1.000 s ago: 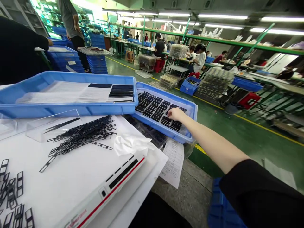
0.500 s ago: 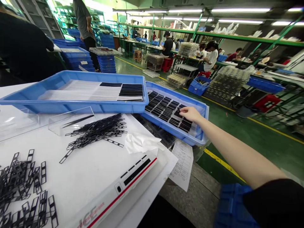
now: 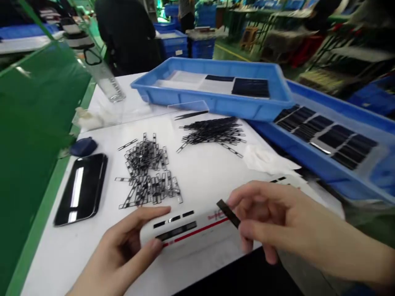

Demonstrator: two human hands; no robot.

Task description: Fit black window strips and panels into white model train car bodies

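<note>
Frame is motion-blurred, background benches and people smeared, nothing readable there. Landmark: the white device (image 3: 188, 232), a flat long plastic bar with a red stripe and small black windows; red print on it is too blurred to read, and its right end is covered by the right hand.

Right hand (image 3: 277, 224) is just right of the device's middle, wrist cut off at the frame edge. Fingers curled, thumb and forefinger pinched on a thin black strip (image 3: 228, 213), a short flat rectangular piece, tilted, held just above the device's top face. Whether strip touches the device: cannot tell.

Left hand (image 3: 123, 255) is at the device's left end, lower part cut off by the bottom edge. Half open, forefinger along the device's far edge, thumb against its near side, so it grips the device loosely.

Behind the device: pile of black ladder-shaped frames (image 3: 146, 172), thin, glossy, tangled. Farther back and right of that, a second heap of longer black strips (image 3: 214, 132). Right of the device, crumpled white cloth (image 3: 267, 160), probably a wipe. Left of the device, a glossy black phone (image 3: 80, 189) lying flat, reflecting light. Far behind, blue plastic tray (image 3: 216, 102) with dark flat pieces; another blue tray (image 3: 308, 158) at right, partly out of frame, rows of dark rectangles.
</note>
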